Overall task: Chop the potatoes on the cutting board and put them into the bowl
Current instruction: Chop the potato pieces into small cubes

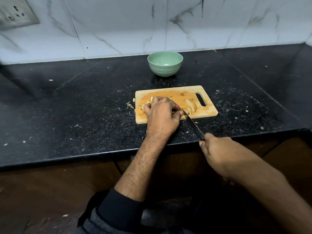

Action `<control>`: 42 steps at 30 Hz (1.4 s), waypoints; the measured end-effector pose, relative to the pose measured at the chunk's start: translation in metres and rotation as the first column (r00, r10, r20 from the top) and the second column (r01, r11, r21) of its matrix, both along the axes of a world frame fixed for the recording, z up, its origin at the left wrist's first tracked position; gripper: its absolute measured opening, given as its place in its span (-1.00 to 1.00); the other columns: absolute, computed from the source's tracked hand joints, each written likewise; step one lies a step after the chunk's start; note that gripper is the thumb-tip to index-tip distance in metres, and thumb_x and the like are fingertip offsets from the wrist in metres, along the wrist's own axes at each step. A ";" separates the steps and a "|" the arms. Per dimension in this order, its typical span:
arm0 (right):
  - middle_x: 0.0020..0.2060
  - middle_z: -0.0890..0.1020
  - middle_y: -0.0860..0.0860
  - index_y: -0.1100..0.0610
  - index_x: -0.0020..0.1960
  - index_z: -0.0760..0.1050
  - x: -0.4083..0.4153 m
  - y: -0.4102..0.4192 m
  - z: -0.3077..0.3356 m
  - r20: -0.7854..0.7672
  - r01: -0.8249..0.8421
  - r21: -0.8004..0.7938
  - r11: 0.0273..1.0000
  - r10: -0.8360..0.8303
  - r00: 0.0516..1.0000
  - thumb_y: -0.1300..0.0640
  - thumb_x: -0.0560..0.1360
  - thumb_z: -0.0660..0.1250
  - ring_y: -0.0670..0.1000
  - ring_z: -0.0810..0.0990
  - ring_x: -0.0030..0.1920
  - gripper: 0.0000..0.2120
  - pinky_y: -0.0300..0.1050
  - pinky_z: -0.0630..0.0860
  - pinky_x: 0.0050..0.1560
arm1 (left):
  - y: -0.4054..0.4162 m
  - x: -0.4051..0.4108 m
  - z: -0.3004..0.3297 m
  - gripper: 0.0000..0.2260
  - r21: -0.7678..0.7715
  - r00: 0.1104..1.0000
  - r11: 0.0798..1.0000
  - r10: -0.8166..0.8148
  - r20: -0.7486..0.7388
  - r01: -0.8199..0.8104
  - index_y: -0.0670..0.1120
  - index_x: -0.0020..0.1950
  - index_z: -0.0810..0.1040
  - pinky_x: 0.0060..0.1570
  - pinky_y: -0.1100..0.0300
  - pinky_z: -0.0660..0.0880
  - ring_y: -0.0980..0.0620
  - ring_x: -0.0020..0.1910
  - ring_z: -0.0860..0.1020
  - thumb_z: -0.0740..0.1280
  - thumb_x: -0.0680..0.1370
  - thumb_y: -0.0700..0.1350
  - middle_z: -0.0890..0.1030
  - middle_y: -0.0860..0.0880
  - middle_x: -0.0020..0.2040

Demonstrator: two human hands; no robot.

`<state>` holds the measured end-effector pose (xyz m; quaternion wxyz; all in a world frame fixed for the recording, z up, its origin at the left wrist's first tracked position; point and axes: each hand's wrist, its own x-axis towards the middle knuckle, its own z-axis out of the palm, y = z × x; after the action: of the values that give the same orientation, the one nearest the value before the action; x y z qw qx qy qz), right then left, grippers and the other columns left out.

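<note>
A wooden cutting board (pixel 205 114) lies on the black counter. My left hand (pixel 161 112) curls over potato pieces (pixel 146 105) on the board's left half and holds them down; most of them are hidden under it. Sliced potato (pixel 191 106) lies to the right of that hand. My right hand (pixel 213 149) grips the handle of a knife (pixel 194 124) at the counter's front edge. The blade's tip sits on the board between my left thumb and the sliced potato. A green bowl (pixel 165 65) stands behind the board, with only a dark speck inside.
The black granite counter (pixel 76 107) carries scattered scraps and a small piece of peel (pixel 130 105) just left of the board. A marble-tiled wall (pixel 118 26) rises behind it, with a wall socket (pixel 16 13) at the upper left. Brown cabinet fronts lie below the counter edge.
</note>
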<state>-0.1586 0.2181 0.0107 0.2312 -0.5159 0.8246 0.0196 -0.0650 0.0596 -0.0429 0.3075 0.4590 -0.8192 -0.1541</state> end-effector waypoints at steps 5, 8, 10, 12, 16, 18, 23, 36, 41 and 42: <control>-0.20 0.46 -0.05 -0.03 0.04 0.28 0.001 0.010 -0.001 -0.005 0.018 -0.037 0.999 -0.018 1.000 -0.15 0.72 -0.04 -0.06 0.47 -0.25 -0.76 -0.03 0.47 -0.10 | 0.002 0.001 0.000 -0.79 -0.011 1.000 1.000 0.005 0.006 -0.005 0.09 0.06 0.69 0.26 0.00 0.14 0.12 0.26 0.28 0.48 0.48 0.12 0.52 0.18 0.18; -0.17 0.53 -0.04 -0.05 0.04 0.32 0.000 0.011 0.010 -0.003 0.048 -0.050 0.998 -0.048 0.999 -0.18 0.70 -0.04 -0.02 0.55 -0.19 -0.72 0.01 0.56 -0.04 | 0.002 0.005 0.003 -0.73 -0.016 1.000 1.000 0.022 0.011 -0.022 0.09 0.12 0.68 0.26 0.00 0.11 0.09 0.34 0.23 0.49 0.47 0.13 0.48 0.15 0.28; -0.19 0.55 -0.01 -0.06 -0.04 0.32 0.002 0.009 0.016 -0.013 0.056 -0.105 0.993 -0.058 0.998 -0.19 0.70 -0.05 -0.01 0.56 -0.20 -0.71 0.00 0.51 -0.13 | 0.002 0.009 0.003 -0.76 -0.027 0.999 0.999 0.040 0.017 -0.039 0.10 0.10 0.69 0.26 -0.01 0.11 0.07 0.37 0.22 0.50 0.47 0.11 0.47 0.14 0.29; -0.21 0.54 0.00 -0.06 -0.08 0.29 0.003 0.005 0.016 -0.021 0.053 -0.156 0.986 -0.057 0.998 -0.18 0.70 -0.05 0.01 0.55 -0.20 -0.70 -0.01 0.47 -0.16 | 0.002 0.011 0.001 -0.82 -0.028 0.999 0.998 0.049 0.018 -0.049 0.11 0.06 0.70 0.26 -0.02 0.11 0.06 0.37 0.23 0.49 0.48 0.09 0.48 0.14 0.28; -0.20 0.55 0.01 -0.03 -0.02 0.34 0.007 -0.004 0.011 -0.019 0.050 -0.157 0.986 -0.054 0.998 -0.17 0.70 -0.04 0.03 0.57 -0.23 -0.70 0.03 0.58 -0.07 | 0.003 0.010 0.003 -0.85 0.000 0.999 0.999 0.038 0.026 -0.038 0.12 0.03 0.70 0.25 -0.01 0.11 0.07 0.37 0.23 0.49 0.48 0.09 0.48 0.15 0.27; -0.19 0.54 0.00 -0.03 0.01 0.33 0.008 -0.007 0.010 -0.029 0.049 -0.142 0.989 -0.054 0.998 -0.17 0.71 -0.04 0.03 0.57 -0.24 -0.71 0.02 0.59 -0.05 | 0.003 0.009 0.004 -0.86 -0.001 0.999 1.000 0.030 0.024 -0.030 0.13 0.01 0.69 0.23 0.00 0.11 0.06 0.36 0.24 0.49 0.48 0.08 0.49 0.15 0.26; -0.16 0.53 0.00 -0.02 0.09 0.35 0.009 -0.013 0.008 -0.065 0.033 -0.118 0.992 -0.041 0.997 -0.17 0.70 -0.04 0.05 0.58 -0.18 -0.70 0.05 0.59 0.00 | 0.002 0.008 0.003 -0.90 0.016 1.000 1.000 0.020 -0.004 -0.020 0.11 -0.03 0.69 0.26 -0.01 0.14 0.08 0.33 0.25 0.51 0.47 0.04 0.51 0.16 0.22; -0.30 0.59 0.05 0.05 0.17 0.40 0.006 -0.030 0.006 -0.076 0.010 -0.068 0.998 -0.015 0.997 -0.09 0.72 -0.02 -0.04 0.54 -0.55 -0.71 -0.17 0.44 -0.54 | 0.000 0.005 0.003 -0.94 0.053 0.999 0.999 -0.007 -0.042 0.009 0.08 -0.10 0.68 0.26 0.01 0.16 0.10 0.24 0.30 0.51 0.48 -0.07 0.53 0.15 0.08; -0.30 0.64 0.13 0.06 0.20 0.38 0.008 -0.034 0.017 -0.021 0.044 -0.007 0.999 -0.045 0.999 -0.09 0.72 -0.01 0.05 0.58 -0.53 -0.71 -0.08 0.60 -0.50 | 0.000 0.006 0.005 -0.93 0.055 1.000 0.998 0.001 -0.024 0.000 0.10 -0.09 0.68 0.25 0.01 0.18 0.10 0.21 0.30 0.51 0.48 -0.05 0.51 0.17 0.06; -0.28 0.65 0.15 0.08 0.21 0.39 0.009 -0.038 0.017 -0.010 0.065 -0.002 0.998 -0.065 0.998 -0.09 0.72 -0.01 0.08 0.59 -0.52 -0.69 -0.07 0.60 -0.50 | 0.000 0.005 0.005 -0.93 0.056 1.000 0.998 0.001 -0.027 0.001 0.10 -0.10 0.67 0.24 0.01 0.19 0.10 0.20 0.31 0.51 0.48 -0.06 0.50 0.18 0.05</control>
<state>-0.1498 0.1800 0.0280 0.2269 -0.4887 0.8423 0.0138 -0.0596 0.0598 -0.0377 0.3056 0.4653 -0.8103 -0.1831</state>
